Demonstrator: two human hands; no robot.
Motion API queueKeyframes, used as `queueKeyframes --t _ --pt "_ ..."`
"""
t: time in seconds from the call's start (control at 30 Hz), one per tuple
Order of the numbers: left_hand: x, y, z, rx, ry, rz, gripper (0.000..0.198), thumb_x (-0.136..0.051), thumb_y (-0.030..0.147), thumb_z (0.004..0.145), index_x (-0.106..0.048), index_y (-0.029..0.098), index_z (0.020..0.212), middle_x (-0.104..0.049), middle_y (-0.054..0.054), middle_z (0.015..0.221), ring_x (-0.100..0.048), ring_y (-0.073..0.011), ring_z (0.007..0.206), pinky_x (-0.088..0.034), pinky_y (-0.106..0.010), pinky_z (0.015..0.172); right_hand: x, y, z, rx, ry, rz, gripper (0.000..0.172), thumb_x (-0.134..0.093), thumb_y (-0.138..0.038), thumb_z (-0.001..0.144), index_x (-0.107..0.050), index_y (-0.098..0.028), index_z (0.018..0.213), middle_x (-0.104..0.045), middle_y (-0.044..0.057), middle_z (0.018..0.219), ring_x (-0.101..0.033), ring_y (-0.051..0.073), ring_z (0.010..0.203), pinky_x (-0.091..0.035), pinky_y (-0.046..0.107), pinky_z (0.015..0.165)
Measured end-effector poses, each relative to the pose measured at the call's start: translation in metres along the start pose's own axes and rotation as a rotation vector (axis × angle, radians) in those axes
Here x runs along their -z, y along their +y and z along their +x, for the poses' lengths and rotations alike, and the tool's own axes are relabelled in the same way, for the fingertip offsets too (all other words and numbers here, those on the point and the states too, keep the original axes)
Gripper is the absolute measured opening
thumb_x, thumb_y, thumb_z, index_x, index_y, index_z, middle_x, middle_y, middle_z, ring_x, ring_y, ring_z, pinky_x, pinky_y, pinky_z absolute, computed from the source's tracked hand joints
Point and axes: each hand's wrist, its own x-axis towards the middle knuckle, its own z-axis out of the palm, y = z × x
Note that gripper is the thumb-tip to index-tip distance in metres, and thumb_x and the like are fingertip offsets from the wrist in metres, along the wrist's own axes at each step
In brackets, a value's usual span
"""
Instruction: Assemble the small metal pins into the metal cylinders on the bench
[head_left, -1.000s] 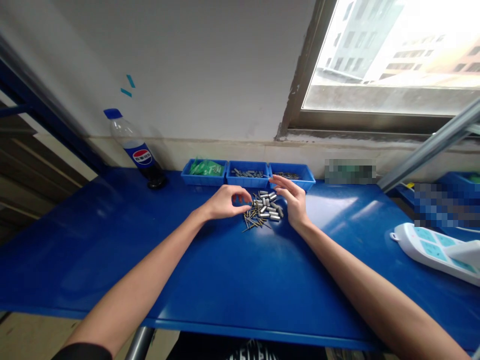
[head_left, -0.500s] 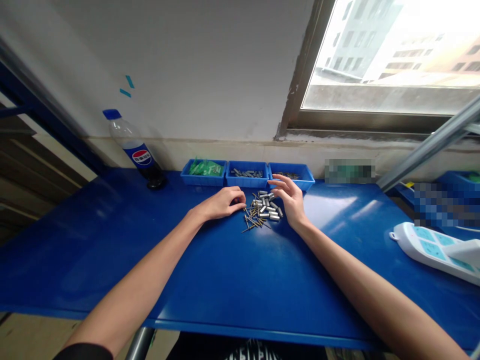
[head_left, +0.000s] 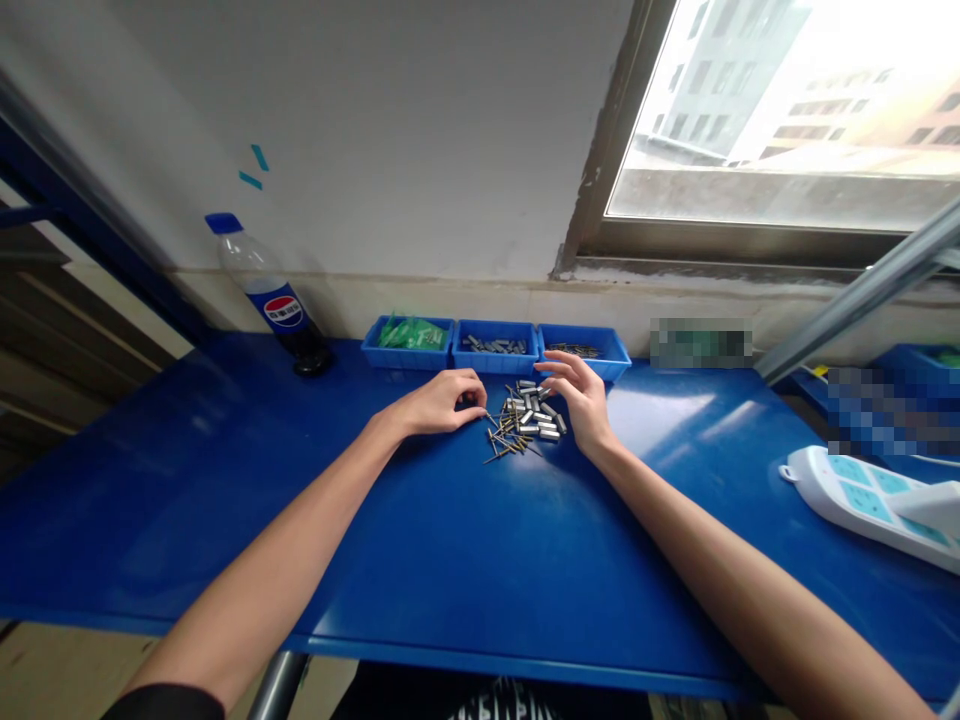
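A small pile lies on the blue table [head_left: 465, 560]: short silver metal cylinders [head_left: 549, 434] on its right, thin pin-like metal pieces [head_left: 510, 446] with brass-coloured parts on its left. My left hand [head_left: 444, 402] is at the pile's left edge, thumb and fingers curled into a pinch. A thin metal pin [head_left: 491, 416] shows at its fingertips; most of the grip is hidden. On the right side of the pile, my right hand [head_left: 585, 400] is open, its fingers apart and slightly bent over the cylinders. I see nothing held in it.
Behind the pile stand three blue bins: one with a green bag [head_left: 411, 333], one with grey metal pieces [head_left: 495, 346], one with thin pins [head_left: 576, 350]. A cola bottle [head_left: 281, 308] stands at the back left. A white power strip [head_left: 862, 500] lies at the right.
My left hand has shifted slightly left, away from the pile, with its fingers still pinched. My right hand has hardly moved, and the pile looks the same.
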Motion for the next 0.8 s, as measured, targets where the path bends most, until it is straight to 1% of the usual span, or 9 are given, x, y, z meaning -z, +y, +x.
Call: queueKeyframes --t 0.1,0.17,0.27,0.37,0.47,0.57,0.63,0.73,0.8 --pt "-0.003 -0.004 0.001 0.046 0.027 -0.041 0.022 -0.072 0.038 0.086 -0.072 0.016 0.083 -0.066 -0.006 0.089 -0.060 -0.0140 0.070 -0.048 -0.025 0.065 0.000 0.000 0.000 -0.003 -0.003 -0.007 0.039 -0.065 -0.027 0.077 -0.070 -0.022 0.115 -0.078 0.006 0.106 -0.068 0.022 0.085 -0.054 0.037 0.078" --pt "-0.005 -0.007 0.002 0.068 0.056 -0.063 0.023 -0.074 0.039 0.085 -0.073 0.016 0.082 -0.067 -0.006 0.087 -0.060 -0.0134 0.068 -0.049 -0.025 0.065 0.000 0.000 0.000 -0.001 -0.005 -0.008 0.038 -0.065 -0.027 0.077 -0.070 -0.022 0.114 -0.078 0.007 0.106 -0.068 0.022 0.086 -0.054 0.037 0.078" --pt "-0.007 -0.011 0.002 0.111 0.138 -0.086 0.022 -0.075 0.038 0.083 -0.074 0.016 0.080 -0.070 -0.006 0.084 -0.063 -0.0140 0.069 -0.051 -0.025 0.067 0.000 0.001 0.000 0.002 -0.008 -0.006 0.037 -0.065 -0.027 0.077 -0.070 -0.022 0.113 -0.078 0.007 0.106 -0.068 0.022 0.086 -0.054 0.037 0.078" --pt "-0.009 -0.015 0.003 0.202 0.229 -0.229 0.022 -0.078 0.037 0.079 -0.075 0.015 0.084 -0.074 -0.006 0.084 -0.068 -0.0161 0.072 -0.054 -0.027 0.071 0.000 0.003 0.000 -0.003 -0.014 0.002 0.036 -0.066 -0.028 0.077 -0.071 -0.022 0.112 -0.078 0.006 0.106 -0.069 0.023 0.087 -0.054 0.037 0.078" --pt "-0.009 -0.017 0.004 0.268 0.296 -0.396 0.029 -0.081 0.038 0.075 -0.077 0.014 0.091 -0.077 -0.007 0.085 -0.071 -0.0180 0.075 -0.057 -0.028 0.073 0.001 0.005 0.000 0.004 -0.017 0.006 0.036 -0.065 -0.028 0.077 -0.071 -0.022 0.112 -0.078 0.006 0.105 -0.069 0.023 0.089 -0.054 0.037 0.079" --pt "-0.009 -0.013 0.006 0.287 0.364 -0.510 0.035 -0.085 0.038 0.071 -0.078 0.013 0.094 -0.077 -0.007 0.084 -0.072 -0.0186 0.077 -0.058 -0.030 0.077 0.001 0.004 0.000 0.019 -0.020 -0.008 0.034 -0.065 -0.028 0.078 -0.071 -0.022 0.112 -0.078 0.006 0.103 -0.070 0.023 0.090 -0.054 0.037 0.080" --pt "-0.009 -0.007 0.008 0.289 0.399 -0.587 0.038 -0.087 0.038 0.069 -0.079 0.013 0.096 -0.079 -0.008 0.089 -0.074 -0.0202 0.081 -0.060 -0.033 0.082 0.000 0.001 -0.001 0.028 -0.039 -0.031 0.033 -0.066 -0.029 0.080 -0.071 -0.022 0.112 -0.078 0.006 0.102 -0.070 0.023 0.091 -0.055 0.037 0.081" --pt "-0.013 0.004 0.011 0.288 0.411 -0.682 0.040 -0.090 0.039 0.067 -0.079 0.013 0.097 -0.080 -0.010 0.097 -0.076 -0.0234 0.089 -0.060 -0.037 0.090 -0.002 -0.005 -0.005 0.043 -0.116 -0.083 0.034 -0.068 -0.033 0.084 -0.070 -0.023 0.116 -0.079 0.005 0.099 -0.072 0.023 0.091 -0.055 0.037 0.082" --pt "-0.017 0.009 0.012 0.286 0.402 -0.718 0.042 -0.091 0.039 0.066 -0.079 0.014 0.097 -0.080 -0.010 0.098 -0.076 -0.0246 0.092 -0.060 -0.038 0.092 -0.004 -0.009 -0.007 0.053 -0.182 -0.113 0.033 -0.070 -0.036 0.085 -0.072 -0.023 0.115 -0.079 0.004 0.095 -0.072 0.023 0.089 -0.056 0.037 0.082"
